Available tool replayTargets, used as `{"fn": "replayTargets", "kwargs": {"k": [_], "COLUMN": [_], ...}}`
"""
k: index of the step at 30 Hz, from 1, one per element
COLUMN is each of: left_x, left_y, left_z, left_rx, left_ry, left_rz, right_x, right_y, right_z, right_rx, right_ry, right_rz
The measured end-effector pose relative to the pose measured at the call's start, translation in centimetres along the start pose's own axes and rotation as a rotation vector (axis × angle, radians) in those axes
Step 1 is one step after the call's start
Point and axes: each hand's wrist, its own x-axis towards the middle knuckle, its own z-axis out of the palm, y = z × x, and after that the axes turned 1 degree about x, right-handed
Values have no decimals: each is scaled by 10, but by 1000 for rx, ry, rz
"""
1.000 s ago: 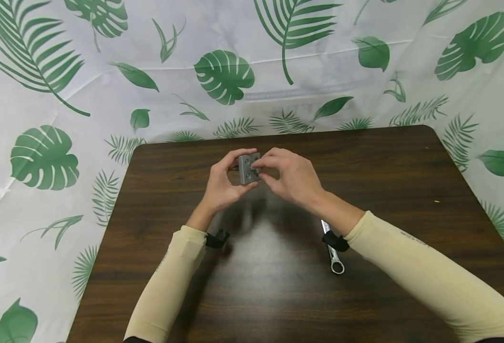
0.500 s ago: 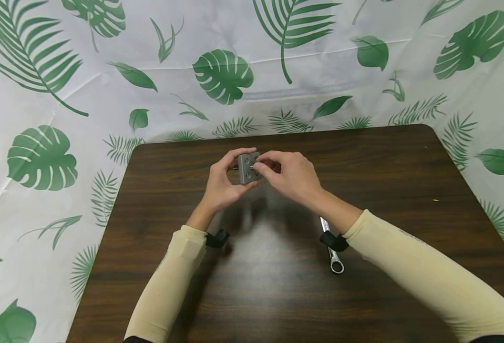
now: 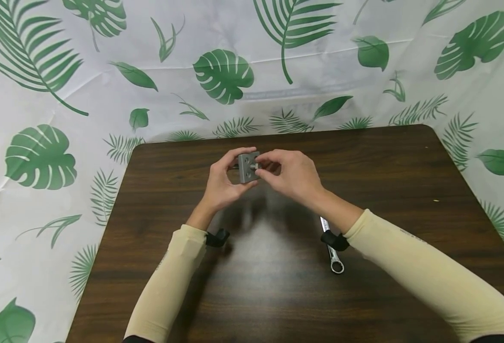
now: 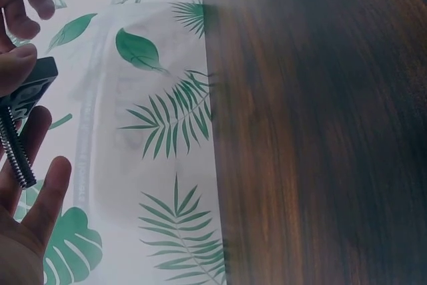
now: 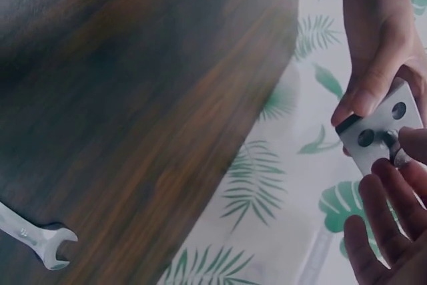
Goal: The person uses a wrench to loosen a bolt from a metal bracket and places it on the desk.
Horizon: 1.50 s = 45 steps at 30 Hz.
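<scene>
A grey metal block (image 5: 380,121) with round holes is held up above the table's far part by my left hand (image 3: 221,185), thumb and fingers gripping its opposite edges. Through the block runs a bolt (image 5: 396,150). Its threaded shank (image 4: 15,151) sticks out on the left-hand side. With thumb and fingertips my right hand (image 3: 293,174) pinches the bolt's head end, which stands a little off the block's face. In the right wrist view, the other fingers of that hand are spread. Fingers partly hide the bolt's head.
A combination wrench (image 3: 336,263) lies on the dark wooden table (image 3: 252,300), under and beside the right wrist; its jaw end shows in the right wrist view. A white leaf-print cloth (image 3: 234,28) hangs behind the table. A small yellowish scrap (image 3: 436,200) lies at the right.
My right fingers have shifted around the bolt's end, and more of the bolt now shows between block and fingertips. The left hand and block have stayed nearly still.
</scene>
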Motion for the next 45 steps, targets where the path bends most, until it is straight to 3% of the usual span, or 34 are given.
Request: {"fn": "replayTargets", "kwargs": {"k": [9,12,19,23,27,32,36,40,42,45], "left_x": [1,1,0,0,0,-1,-4,-4,-3,-3], "left_y": [0,1,0,-1,-1,-1,-14,-10,-2,-1], "left_z": [-1,-1,0,1,2,1,2,2,1,0], "left_rx": [-4,-1,-13,-21,-18,-17,-9,-12,-11,-2], "left_ry": [-3,0,0,-5,-4,-3,-1,-1,2,11], "left_rz": [4,2,8,11,10,-2,-12,-5,0,-3], "right_x": [-1,-1,1,2,1,-1,-2,-3,-4,-4], "right_y": [4,4,-1,-2,-2,1,4,4,3,0], "right_z": [2,2,2,0,-1,2,6,7,7,7], "right_rx": [-71,-37,1,47,51,-23,-37,10,40,82], "right_ry": [57,58,2,-57,-66,-22,26,32,32,47], "right_rz": [-213,-187,75,143,91,-94,-204,-189,-147,-44]}}
